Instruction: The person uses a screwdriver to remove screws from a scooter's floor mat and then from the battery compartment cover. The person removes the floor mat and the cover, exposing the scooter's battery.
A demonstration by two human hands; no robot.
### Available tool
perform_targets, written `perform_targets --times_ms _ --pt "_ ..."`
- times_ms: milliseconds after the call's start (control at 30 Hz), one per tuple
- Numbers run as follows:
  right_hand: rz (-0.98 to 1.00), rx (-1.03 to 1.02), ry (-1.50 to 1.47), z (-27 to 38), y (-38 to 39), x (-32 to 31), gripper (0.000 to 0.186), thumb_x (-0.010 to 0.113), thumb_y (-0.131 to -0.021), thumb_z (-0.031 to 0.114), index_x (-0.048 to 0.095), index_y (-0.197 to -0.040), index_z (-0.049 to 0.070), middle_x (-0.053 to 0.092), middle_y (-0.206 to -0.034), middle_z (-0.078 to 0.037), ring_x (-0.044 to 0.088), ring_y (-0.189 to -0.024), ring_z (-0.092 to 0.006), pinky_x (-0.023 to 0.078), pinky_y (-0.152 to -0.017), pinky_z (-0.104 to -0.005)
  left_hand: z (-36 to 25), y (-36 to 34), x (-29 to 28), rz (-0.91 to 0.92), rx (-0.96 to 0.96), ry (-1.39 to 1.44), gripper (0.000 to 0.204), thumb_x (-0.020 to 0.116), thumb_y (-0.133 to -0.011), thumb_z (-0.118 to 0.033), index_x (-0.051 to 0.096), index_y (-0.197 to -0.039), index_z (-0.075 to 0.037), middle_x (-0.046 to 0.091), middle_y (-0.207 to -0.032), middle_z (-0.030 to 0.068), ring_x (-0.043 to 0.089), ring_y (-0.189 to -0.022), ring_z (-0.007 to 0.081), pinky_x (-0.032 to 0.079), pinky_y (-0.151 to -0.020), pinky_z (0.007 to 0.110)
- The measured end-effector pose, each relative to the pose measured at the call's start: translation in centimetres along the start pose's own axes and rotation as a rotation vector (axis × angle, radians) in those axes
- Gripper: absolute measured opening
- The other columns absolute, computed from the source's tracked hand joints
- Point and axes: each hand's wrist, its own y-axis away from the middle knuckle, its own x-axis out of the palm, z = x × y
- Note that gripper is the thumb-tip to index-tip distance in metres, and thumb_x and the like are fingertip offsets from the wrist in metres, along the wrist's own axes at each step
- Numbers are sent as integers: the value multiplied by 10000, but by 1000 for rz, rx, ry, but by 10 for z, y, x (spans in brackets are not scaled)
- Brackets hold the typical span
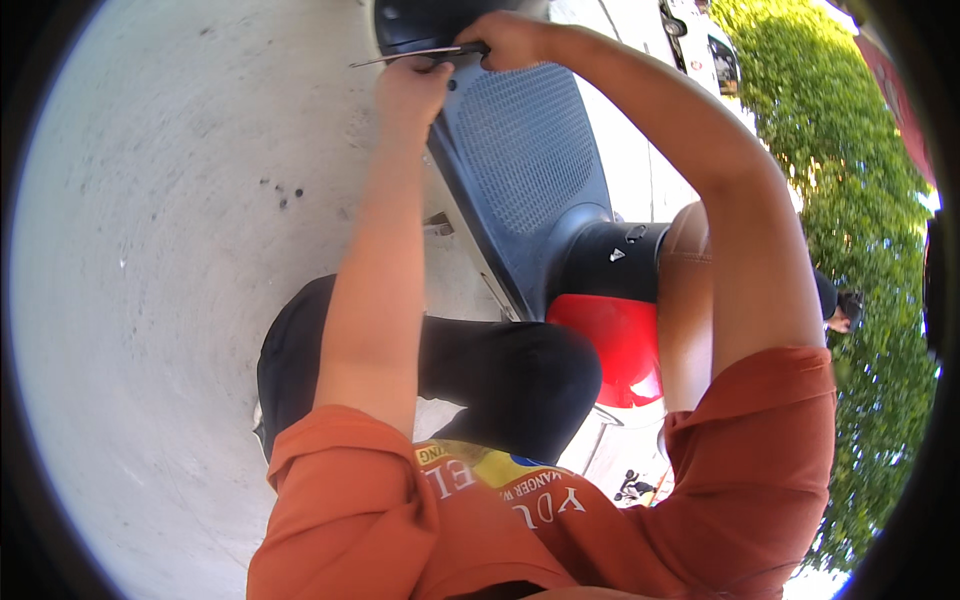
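My right hand (513, 42) is closed round the dark handle of a screwdriver (420, 53), its thin metal shaft pointing left. Just under that shaft, my left hand (410, 92) has its fingers curled together at the front edge of a scooter's footboard (520, 140). Whatever those left fingers pinch, if anything, is hidden. The footboard is grey-blue with a textured pattern, and a dark round hole or plug shows beside my left hand. Beyond both hands rises a glossy black scooter panel (425, 22).
Several small dark pieces (285, 192) lie on the pale concrete ground (170, 300) at left. The scooter's red body panel (615, 345) and tan seat (686, 235) are close by my right arm. Parked vehicles (722, 62), green foliage (850, 180) and another person (846, 312) appear behind.
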Motion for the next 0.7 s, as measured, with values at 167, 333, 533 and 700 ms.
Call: perform_targets --times_ms 167,333,533,700 --pt "-267 74 -190 20 61 1 387 661 -799 74 724 -1181 66 727 -978 -188 702 -870 -289 553 -828 -375 6 1 -8 -18 -167 279 281 733 -893 -225 730 -1033 19 727 -898 103 703 -825 203 588 -737 354" --pt "-441 -29 -229 -7 85 13 370 607 -808 45 740 -1152 75 731 -939 -177 703 -853 -247 557 -807 -381 2 2 -18 110 -344 704 290 661 -953 -176 633 -1084 82 656 -906 122 517 -559 109 605 -906 415" --pt "-256 -321 -149 -13 9 31 385 576 -742 53 681 -1112 35 689 -1005 -236 651 -973 -428 514 -863 -475 20 -5 -27 237 -241 863 309 627 -974 -146 588 -1141 112 648 -936 152 412 -476 58 569 -1004 403" --pt "-80 -150 -122 -37 -41 50 328 592 -691 61 710 -992 8 702 -945 -256 691 -903 -397 538 -805 -452 40 -11 -13 181 -318 896 209 634 -927 -166 632 -1041 9 659 -917 106 565 -700 157 582 -888 386"
